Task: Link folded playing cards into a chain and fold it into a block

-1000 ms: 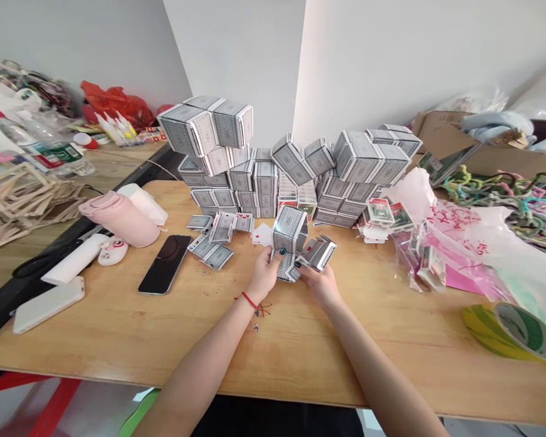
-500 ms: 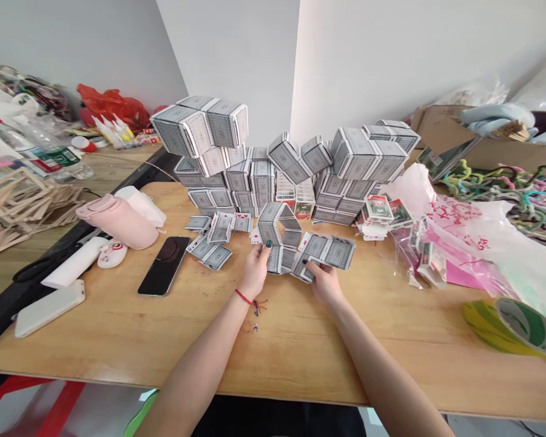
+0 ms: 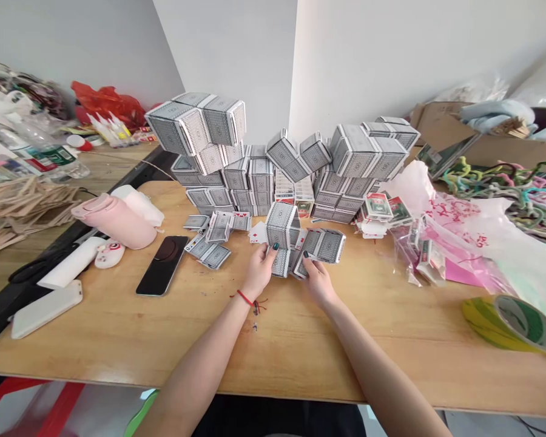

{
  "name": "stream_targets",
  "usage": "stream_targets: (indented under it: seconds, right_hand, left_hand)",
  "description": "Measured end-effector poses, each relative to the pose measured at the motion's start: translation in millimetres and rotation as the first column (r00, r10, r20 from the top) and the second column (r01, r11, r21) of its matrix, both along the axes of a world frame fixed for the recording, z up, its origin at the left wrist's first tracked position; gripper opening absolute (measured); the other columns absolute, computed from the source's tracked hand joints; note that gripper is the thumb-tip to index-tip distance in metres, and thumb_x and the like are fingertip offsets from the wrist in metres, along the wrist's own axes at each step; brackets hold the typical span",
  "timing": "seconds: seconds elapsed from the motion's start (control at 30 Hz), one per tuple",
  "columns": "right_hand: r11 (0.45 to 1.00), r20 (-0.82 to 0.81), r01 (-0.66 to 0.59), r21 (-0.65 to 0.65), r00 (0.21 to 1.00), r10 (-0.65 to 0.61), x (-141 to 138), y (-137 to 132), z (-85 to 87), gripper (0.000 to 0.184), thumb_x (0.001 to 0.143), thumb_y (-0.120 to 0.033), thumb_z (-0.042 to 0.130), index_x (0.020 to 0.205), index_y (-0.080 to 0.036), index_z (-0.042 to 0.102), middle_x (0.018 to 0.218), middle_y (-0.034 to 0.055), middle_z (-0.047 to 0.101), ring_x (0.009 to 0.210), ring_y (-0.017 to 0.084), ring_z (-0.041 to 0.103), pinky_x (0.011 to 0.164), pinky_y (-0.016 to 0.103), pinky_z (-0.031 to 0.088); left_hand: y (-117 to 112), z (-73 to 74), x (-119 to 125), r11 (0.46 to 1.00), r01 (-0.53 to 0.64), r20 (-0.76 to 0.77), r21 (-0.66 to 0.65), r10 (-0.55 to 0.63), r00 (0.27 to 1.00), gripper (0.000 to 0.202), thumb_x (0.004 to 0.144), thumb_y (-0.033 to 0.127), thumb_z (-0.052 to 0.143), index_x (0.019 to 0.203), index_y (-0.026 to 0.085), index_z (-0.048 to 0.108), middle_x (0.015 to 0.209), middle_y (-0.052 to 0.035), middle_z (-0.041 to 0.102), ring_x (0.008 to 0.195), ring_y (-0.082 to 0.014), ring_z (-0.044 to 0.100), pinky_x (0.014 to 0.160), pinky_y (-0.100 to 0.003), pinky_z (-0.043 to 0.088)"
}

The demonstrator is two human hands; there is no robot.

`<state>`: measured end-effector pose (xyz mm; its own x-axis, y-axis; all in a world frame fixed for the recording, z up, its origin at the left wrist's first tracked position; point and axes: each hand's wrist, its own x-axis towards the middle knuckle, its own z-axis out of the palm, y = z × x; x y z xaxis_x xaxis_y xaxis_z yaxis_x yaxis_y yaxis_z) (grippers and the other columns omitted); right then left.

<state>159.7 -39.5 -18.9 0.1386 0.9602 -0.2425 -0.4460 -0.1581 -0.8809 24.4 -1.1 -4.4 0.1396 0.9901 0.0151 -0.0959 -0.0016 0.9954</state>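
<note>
Between my hands is a grey-backed piece folded from playing cards (image 3: 281,224), with an upright side and a hollow behind it. My left hand (image 3: 260,270) pinches its lower left edge, thumb on the near face. My right hand (image 3: 317,280) grips a second folded playing-card piece (image 3: 330,246), thumb on top, which spreads out to the right. The two pieces meet or overlap in the middle; whether they are joined I cannot tell. A loose card with red diamonds (image 3: 257,233) lies just behind my left hand. More folded cards (image 3: 212,254) rest to the left.
Stacked card blocks (image 3: 209,161) stand along the back, with another stack (image 3: 352,161) on the right. A black phone (image 3: 162,266), pink bottle (image 3: 118,221) and white power bank (image 3: 48,309) lie left. Yellow tape (image 3: 512,323), card boxes (image 3: 377,207) and plastic wrapping (image 3: 464,224) are right.
The upright piece in my left hand has turned and shifted slightly right, so its opening shows less. My right hand has brought its piece a little inward, closer to the left one.
</note>
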Motion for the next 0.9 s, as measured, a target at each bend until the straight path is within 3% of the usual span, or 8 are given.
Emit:
stream_targets:
  seconds: [0.23, 0.43, 0.67, 0.9]
  right_hand:
    - [0.999, 0.082, 0.020, 0.046, 0.996, -0.023, -6, 0, -3.6, 0.032, 0.071, -0.046, 0.054, 0.091, -0.020, 0.058, 0.096, 0.0013, 0.065, 0.097, 0.019, 0.056, 0.082, 0.029, 0.042]
    - [0.999, 0.101, 0.021, 0.025, 0.995, -0.023, -8, -2, 2.4, 0.033, 0.072, -0.046, 0.053, 0.089, -0.019, 0.060, 0.101, 0.0052, 0.064, 0.101, 0.022, 0.055, 0.086, 0.031, 0.041]
    - [0.998, 0.047, 0.005, 0.064, 0.999, -0.008, -5, 1, -7.6, 0.036, 0.074, -0.045, 0.052, 0.100, -0.020, 0.060, 0.108, 0.0062, 0.062, 0.104, 0.023, 0.054, 0.092, 0.036, 0.038]
    - [0.998, 0.131, 0.001, 0.056, 0.991, -0.008, -6, 1, -13.4, 0.043, 0.074, -0.047, 0.051, 0.107, -0.021, 0.058, 0.110, 0.0049, 0.061, 0.107, 0.023, 0.052, 0.094, 0.037, 0.037]
  left_hand:
    - [-3, -1.3, 3, 0.999, 0.015, -0.029, 0.031, -0.014, 0.999, 0.026, 0.079, 0.042, 0.048, 0.079, 0.017, 0.050, 0.070, 0.0009, 0.053, 0.067, -0.0114, 0.048, 0.065, -0.022, 0.040]
    - [-5, 0.4, 5, 0.993, 0.045, -0.074, 0.110, -0.037, 0.997, 0.020, 0.081, 0.036, 0.047, 0.086, 0.016, 0.050, 0.085, -0.0029, 0.058, 0.075, -0.0127, 0.051, 0.073, -0.024, 0.041]
    - [-5, -0.8, 5, 0.989, 0.052, -0.126, 0.136, -0.035, 0.991, 0.021, 0.082, 0.036, 0.045, 0.089, 0.016, 0.049, 0.091, -0.0059, 0.060, 0.081, -0.0150, 0.055, 0.075, -0.025, 0.042]
    - [-4, -0.4, 4, 0.988, 0.035, -0.178, 0.153, -0.007, 0.984, 0.022, 0.083, 0.036, 0.044, 0.090, 0.016, 0.050, 0.090, -0.0063, 0.060, 0.080, -0.0150, 0.055, 0.074, -0.026, 0.042]
